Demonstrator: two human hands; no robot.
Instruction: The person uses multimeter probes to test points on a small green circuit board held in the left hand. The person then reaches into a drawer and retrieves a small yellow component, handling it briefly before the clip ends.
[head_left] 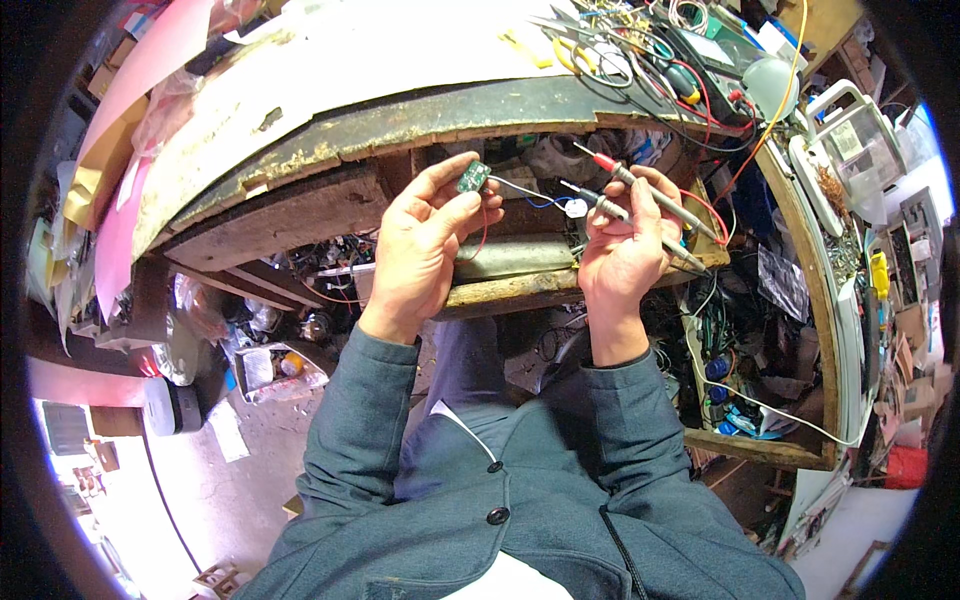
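Left hand: fingers closed in a pinch, thumb below, gripping a small circuit board by its edges. Board is held up in the air above the near side of the table, tilted. Roughly square, dark green, pale specks on the face that shows (parts or solder, too small to tell apart).

Wires leave it: a pale wire and a thin blue wire run right toward a small white plug; a red wire droops beside the left hand.

Right hand: palm up, fingers closed around two probes, held side by side like chopsticks. The red probe has a grey handle, the black probe likewise; both bare metal tips point up and left, apart from the board.

Hard to make out: the board's far side and its corners under the fingertips; the probes' middles, covered by the fingers; whether the plug touches the right hand. Below the hands, a worn wooden ledge fronts a dark jumble, mostly in shadow.

Farther out: cables tangle around a meter, partly covered, at upper right. Tabletop glares white, its far edge cut off.
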